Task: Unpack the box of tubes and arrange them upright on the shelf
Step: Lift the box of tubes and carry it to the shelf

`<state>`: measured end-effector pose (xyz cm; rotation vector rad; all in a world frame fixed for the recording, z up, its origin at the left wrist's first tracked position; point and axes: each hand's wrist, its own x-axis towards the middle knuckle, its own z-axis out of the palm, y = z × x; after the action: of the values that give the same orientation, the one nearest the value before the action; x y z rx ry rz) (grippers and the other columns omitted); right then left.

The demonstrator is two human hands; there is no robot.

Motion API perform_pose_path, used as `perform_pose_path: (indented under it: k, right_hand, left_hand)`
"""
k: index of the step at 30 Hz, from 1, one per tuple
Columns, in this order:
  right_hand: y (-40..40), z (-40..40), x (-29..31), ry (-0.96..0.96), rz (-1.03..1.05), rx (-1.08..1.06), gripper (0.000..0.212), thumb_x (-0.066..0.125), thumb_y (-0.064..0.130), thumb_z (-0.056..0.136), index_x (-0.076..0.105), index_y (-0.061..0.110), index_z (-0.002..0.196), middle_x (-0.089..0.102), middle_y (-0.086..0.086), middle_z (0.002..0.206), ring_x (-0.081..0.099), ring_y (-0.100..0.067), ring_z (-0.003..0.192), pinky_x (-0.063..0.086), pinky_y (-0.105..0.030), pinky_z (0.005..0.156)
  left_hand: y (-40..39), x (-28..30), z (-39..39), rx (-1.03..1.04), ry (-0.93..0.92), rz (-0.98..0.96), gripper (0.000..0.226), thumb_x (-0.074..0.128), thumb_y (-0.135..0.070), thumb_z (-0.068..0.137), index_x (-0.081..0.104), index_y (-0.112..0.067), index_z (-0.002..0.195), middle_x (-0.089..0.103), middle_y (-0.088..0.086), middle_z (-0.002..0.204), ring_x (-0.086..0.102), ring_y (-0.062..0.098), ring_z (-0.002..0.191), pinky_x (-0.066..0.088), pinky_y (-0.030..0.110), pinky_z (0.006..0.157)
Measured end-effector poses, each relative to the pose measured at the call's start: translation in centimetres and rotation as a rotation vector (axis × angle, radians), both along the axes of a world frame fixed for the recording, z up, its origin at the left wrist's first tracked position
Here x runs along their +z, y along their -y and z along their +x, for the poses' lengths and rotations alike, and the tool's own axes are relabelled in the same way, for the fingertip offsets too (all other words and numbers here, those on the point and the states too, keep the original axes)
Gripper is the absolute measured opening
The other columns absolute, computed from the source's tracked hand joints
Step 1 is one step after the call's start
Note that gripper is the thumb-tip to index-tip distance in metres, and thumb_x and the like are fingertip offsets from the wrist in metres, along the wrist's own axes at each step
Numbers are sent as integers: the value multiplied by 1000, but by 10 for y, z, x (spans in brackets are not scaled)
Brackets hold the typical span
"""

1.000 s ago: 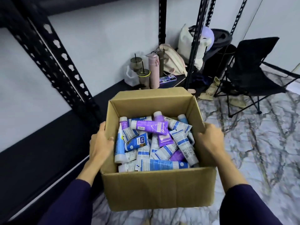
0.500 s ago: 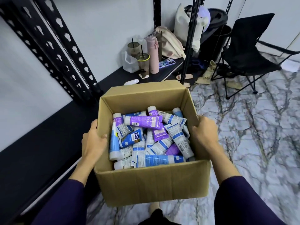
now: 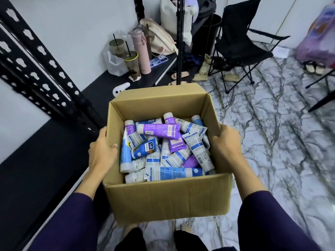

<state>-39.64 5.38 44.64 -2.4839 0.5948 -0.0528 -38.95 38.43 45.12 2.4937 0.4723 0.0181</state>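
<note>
- Since half a second ago the view has tipped further down and pulled back: the box [image 3: 163,196] sits lower in frame, more marble floor [image 3: 272,142] shows at 3 o'clock, and a white remote [image 3: 121,89] on the shelf now lies clear of the box's far rim. Both hands keep the same hold.
- The marble floor, white with dark grey veins, fills the right half from 1 to 5 o'clock.
- The shelf [image 3: 36,169], a low black deck, runs from 8 o'clock up to 12 o'clock along a pale wall, with black perforated uprights [image 3: 41,69] at 10 o'clock.
- The open cardboard box is held at centre, above the floor and just beside the shelf's edge.
- A black folding chair [image 3: 239,44] stands at 1 o'clock; sandals lie near its feet.
- A cream bag, a pink bottle [image 3: 140,51] and two iced drinks [image 3: 130,64] stand on the shelf at 12 o'clock.
- The tubes [image 3: 166,147], blue, white and purple, lie jumbled flat inside the box; none stands on the shelf.
- Left hand [image 3: 101,151] grips the box's left wall, thumb hooked over the rim, fingers hidden outside.
- Right hand [image 3: 228,147] grips the right wall, its fingers curled round the outside.
</note>
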Motion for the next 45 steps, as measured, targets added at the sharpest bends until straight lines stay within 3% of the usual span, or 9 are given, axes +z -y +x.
perform_pose_path:
  k: [16, 26, 33, 41, 45]
  right_hand:
    - [-89, -86, -35, 20, 0, -571, 27, 54, 4, 78, 65, 7, 103, 66, -22, 95, 60, -39, 91, 39, -33, 66]
    - [-116, -153, -92, -60, -2, -727, 27, 52, 4, 77, 63, 4, 102, 65, -22, 96, 58, -41, 94, 37, -32, 68]
    - [-115, -169, -221, -146, 30, -808, 33, 53, 6, 80, 62, 5, 112, 65, -26, 101, 58, -42, 97, 46, -39, 78]
    - [-112, -158, -438, -230, 67, -864, 36, 54, 3, 81, 62, 3, 116, 65, -27, 104, 58, -42, 99, 45, -39, 81]
    - [-114, -149, -546, -250, 83, -869, 33, 55, 4, 81, 63, 5, 113, 66, -26, 102, 59, -42, 98, 45, -40, 79]
  left_hand:
    - [-35, -24, 71, -499, 42, 32, 57, 63, -12, 87, 41, -28, 137, 65, 20, 111, 60, 42, 98, 49, 43, 85]
    - [-33, -95, 48, -694, -19, -16, 56, 64, -9, 86, 42, -23, 136, 67, 17, 107, 62, 38, 96, 48, 40, 82]
    - [-14, -231, 46, -739, -86, 27, 58, 64, -11, 88, 39, -25, 138, 67, 17, 112, 60, 40, 101, 50, 44, 87]
    - [2, -442, 62, -741, -175, 80, 55, 62, -14, 88, 40, -32, 134, 68, 18, 106, 64, 41, 92, 52, 43, 82]
    - [4, -545, 73, -758, -220, 86, 58, 62, -14, 88, 39, -32, 138, 66, 20, 112, 62, 42, 97, 51, 44, 87]
